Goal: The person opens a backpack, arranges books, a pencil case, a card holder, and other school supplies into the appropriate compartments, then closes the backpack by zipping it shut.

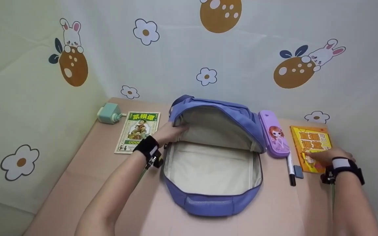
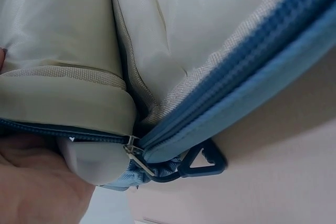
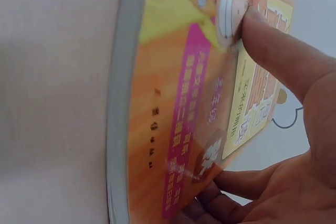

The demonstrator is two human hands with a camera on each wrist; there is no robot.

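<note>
A blue-purple backpack [image 1: 210,207] lies unzipped with its beige inside showing and its flap raised. My left hand [image 1: 171,132] holds the left edge of that flap. The left wrist view has the hand [image 2: 39,184] at the zipped rim, with one fingertip on the lining side and the other fingers hidden. On the right, my right hand [image 1: 335,155] grips an orange and yellow book [image 1: 308,137]. In the right wrist view the thumb presses on the cover and the other fingers reach round the book's edge [image 3: 152,129], partly hidden.
Between backpack and book lie a purple pencil case [image 1: 276,139], a black-and-white marker [image 1: 291,168] and a grey-blue eraser [image 1: 298,172]. Left of the backpack are a green-bordered booklet [image 1: 139,131] and a teal device [image 1: 109,113]. Patterned cloth walls [image 1: 176,59] bound the table.
</note>
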